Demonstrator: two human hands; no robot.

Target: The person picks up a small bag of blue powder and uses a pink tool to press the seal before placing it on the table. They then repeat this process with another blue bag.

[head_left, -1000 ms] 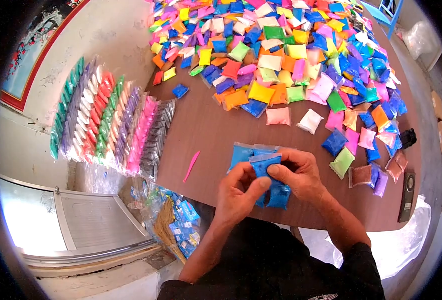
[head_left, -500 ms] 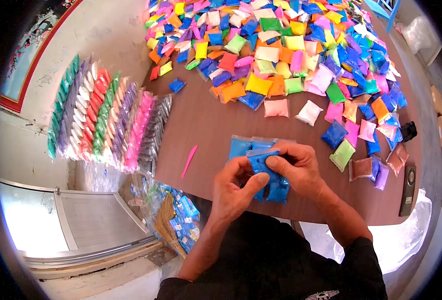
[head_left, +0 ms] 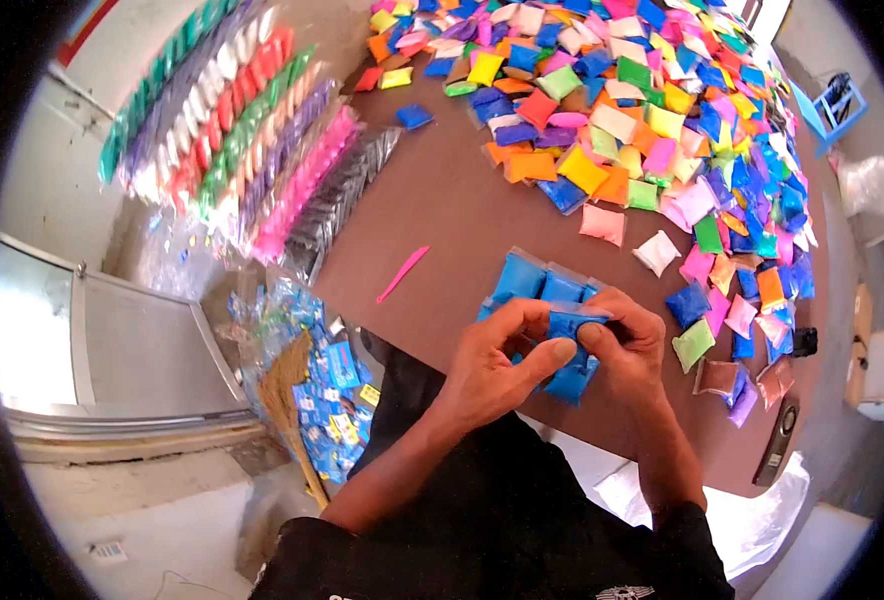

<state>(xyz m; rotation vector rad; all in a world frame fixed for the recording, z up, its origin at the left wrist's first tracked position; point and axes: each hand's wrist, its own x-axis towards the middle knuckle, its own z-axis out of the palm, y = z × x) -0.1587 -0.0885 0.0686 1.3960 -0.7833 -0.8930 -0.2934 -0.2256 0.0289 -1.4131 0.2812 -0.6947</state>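
Observation:
My left hand (head_left: 507, 362) and my right hand (head_left: 624, 345) are together over the table's front edge. Between them they pinch a small blue packet (head_left: 574, 322) by its upper part, thumbs towards me and fingers mostly hidden behind it. Just beyond and below the hands lie more blue packets (head_left: 519, 276) in clear wrapping, side by side, partly covered by my fingers. One blue packet (head_left: 569, 386) shows under my hands. To the left, a thin pink plastic stick (head_left: 403, 274) rests on the brown table (head_left: 452, 220).
A large pile of colourful packets (head_left: 617, 125) covers the table's far right. Strips of twisted coloured packets (head_left: 252, 130) stand along the left edge. A black device (head_left: 779, 440) lies at the right corner. A broom (head_left: 287, 390) and blue wrappers (head_left: 327, 420) are below left.
The camera view has turned, so the table and pile appear further right and tilted. Both hands still hold the blue packet, which now looks folded or tipped at its top.

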